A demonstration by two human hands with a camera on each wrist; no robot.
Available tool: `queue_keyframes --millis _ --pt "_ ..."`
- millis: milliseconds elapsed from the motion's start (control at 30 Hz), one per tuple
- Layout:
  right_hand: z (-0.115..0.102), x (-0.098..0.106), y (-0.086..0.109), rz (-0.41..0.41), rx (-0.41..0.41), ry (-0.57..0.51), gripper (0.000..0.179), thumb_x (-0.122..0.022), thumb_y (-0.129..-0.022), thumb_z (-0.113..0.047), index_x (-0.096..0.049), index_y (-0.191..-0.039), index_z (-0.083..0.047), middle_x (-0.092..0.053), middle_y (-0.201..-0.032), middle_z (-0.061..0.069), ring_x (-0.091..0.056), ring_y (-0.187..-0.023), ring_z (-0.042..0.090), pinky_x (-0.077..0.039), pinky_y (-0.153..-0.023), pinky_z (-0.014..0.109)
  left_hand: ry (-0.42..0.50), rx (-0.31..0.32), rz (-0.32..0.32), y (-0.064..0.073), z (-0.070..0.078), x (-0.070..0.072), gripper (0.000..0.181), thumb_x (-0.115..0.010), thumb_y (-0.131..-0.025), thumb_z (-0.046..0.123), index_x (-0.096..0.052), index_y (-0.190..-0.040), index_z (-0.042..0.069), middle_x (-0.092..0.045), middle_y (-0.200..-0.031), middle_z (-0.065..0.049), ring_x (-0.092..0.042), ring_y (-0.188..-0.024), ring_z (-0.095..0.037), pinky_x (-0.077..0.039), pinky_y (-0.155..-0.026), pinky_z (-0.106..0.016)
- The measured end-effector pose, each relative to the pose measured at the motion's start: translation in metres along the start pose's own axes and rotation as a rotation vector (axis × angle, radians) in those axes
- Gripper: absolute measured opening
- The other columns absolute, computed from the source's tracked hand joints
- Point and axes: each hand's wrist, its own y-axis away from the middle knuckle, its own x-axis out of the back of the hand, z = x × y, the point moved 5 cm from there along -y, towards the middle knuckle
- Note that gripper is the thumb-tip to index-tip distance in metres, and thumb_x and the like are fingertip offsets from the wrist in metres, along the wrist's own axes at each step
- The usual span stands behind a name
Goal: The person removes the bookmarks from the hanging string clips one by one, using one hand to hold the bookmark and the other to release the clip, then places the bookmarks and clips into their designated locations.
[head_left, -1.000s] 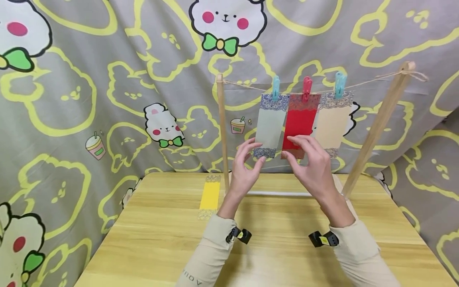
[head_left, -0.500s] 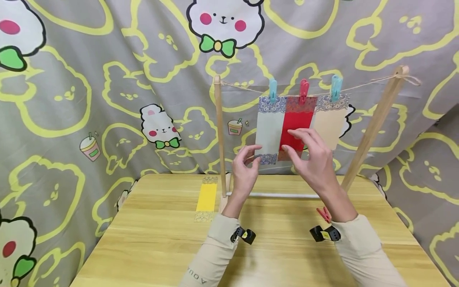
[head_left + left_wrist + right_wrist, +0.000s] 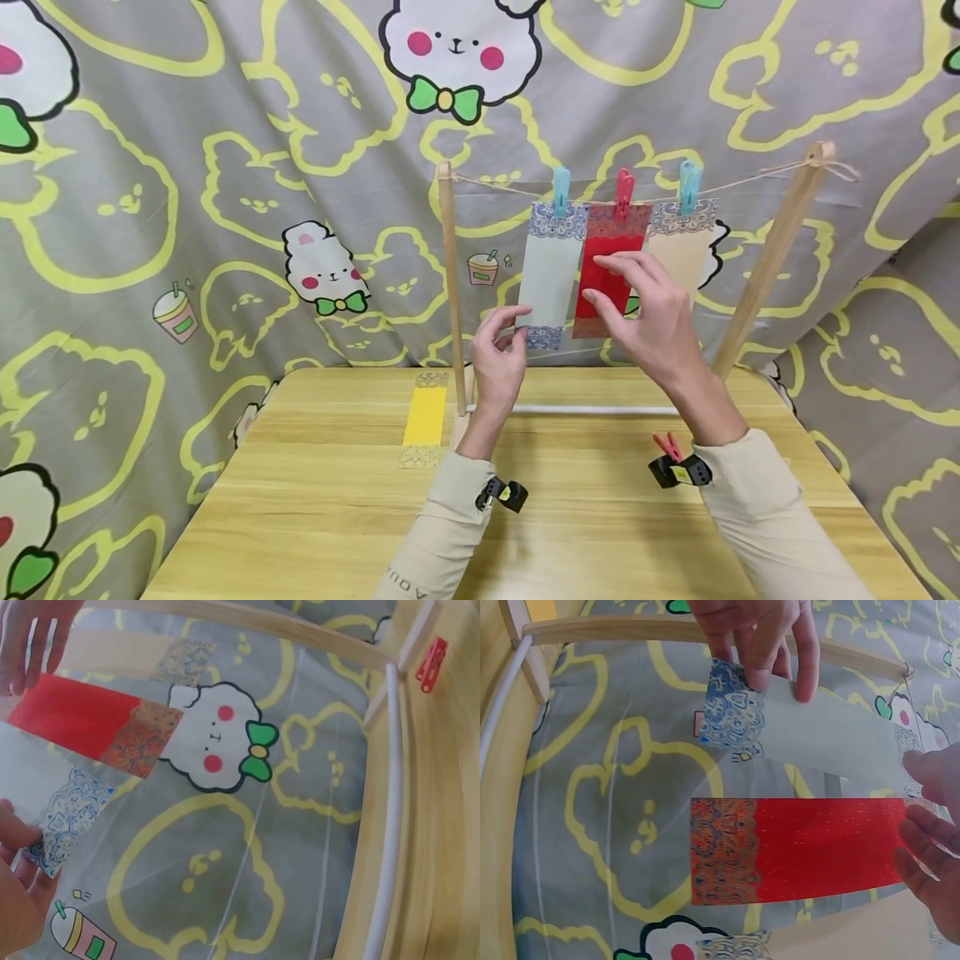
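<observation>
My left hand pinches the lower left edge of the pale grey bookmark, thumb in front and fingers behind. This bookmark hangs from a string under a blue clothespin, its patterned lower end tilted a little. Beside it hangs a red bookmark under a pink-red clothespin. My right hand is raised in front of the red one, thumb and fingers apart with a gap between them. A cream bookmark, partly behind that hand, hangs from another blue clothespin.
Wooden posts hold the string at both ends, with a white rod joining them low down. A yellow bookmark lies on the table at left. A loose red clothespin lies near my right wrist. A patterned curtain hangs behind.
My left hand has gone from beside the pale bookmark to pinching its lower edge, and that end has swung left. My right hand has risen slightly. The head view has shifted a little.
</observation>
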Motion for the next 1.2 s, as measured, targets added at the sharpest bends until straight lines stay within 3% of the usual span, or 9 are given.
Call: queue_keyframes --millis 167,400,533,800,1200 --pt "-0.001 0.004 -0.01 -0.018 0.026 0.015 0.041 -0.083 -0.085 -0.008 -0.071 -0.124 -0.003 -0.068 -0.119 0.013 -0.065 -0.107 0.029 -0.057 -0.089 0.044 -0.035 0.025 0.02 0.0 0.001 0.0 0.037 -0.064 -0.085 -0.021 -0.076 -0.11 0.003 -0.07 -0.108 -0.012 -0.066 -0.098 -0.034 -0.063 -0.076 -0.041" --pt "-0.003 0.006 -0.023 -0.022 0.056 0.019 0.041 -0.082 -0.085 -0.006 -0.07 -0.124 -0.001 -0.066 -0.12 0.015 -0.063 -0.11 0.03 -0.057 -0.09 0.046 -0.031 0.019 0.037 0.0 0.036 0.002 0.031 -0.059 -0.082 -0.028 -0.07 -0.106 -0.012 -0.067 -0.104 -0.027 -0.062 -0.094 -0.042 -0.06 -0.074 -0.058" --pt "-0.006 0.008 -0.032 -0.032 0.066 0.029 0.043 -0.083 -0.085 -0.006 -0.07 -0.126 -0.002 -0.065 -0.123 0.016 -0.062 -0.114 0.03 -0.057 -0.093 0.049 -0.022 0.0 0.037 -0.001 0.039 0.004 0.03 -0.058 -0.082 -0.028 -0.07 -0.106 -0.013 -0.067 -0.104 -0.028 -0.06 -0.094 -0.05 -0.058 -0.072 -0.062" --pt "-0.013 0.011 -0.046 -0.032 0.101 0.027 0.042 -0.082 -0.086 -0.005 -0.07 -0.126 -0.001 -0.065 -0.125 0.015 -0.059 -0.118 0.031 -0.052 -0.102 0.044 -0.019 0.005 0.035 -0.002 0.039 0.005 0.03 -0.059 -0.083 -0.028 -0.07 -0.106 -0.013 -0.067 -0.105 -0.028 -0.061 -0.095 -0.049 -0.059 -0.072 -0.061" --pt "-0.02 0.009 -0.065 -0.05 0.127 0.072 0.041 -0.081 -0.087 -0.008 -0.07 -0.126 -0.002 -0.064 -0.124 0.016 -0.058 -0.116 0.03 -0.055 -0.095 0.046 -0.022 -0.015 0.036 -0.002 0.039 0.004 0.031 -0.058 -0.082 -0.029 -0.069 -0.106 -0.014 -0.067 -0.107 -0.028 -0.061 -0.095 -0.053 -0.059 -0.071 -0.062"
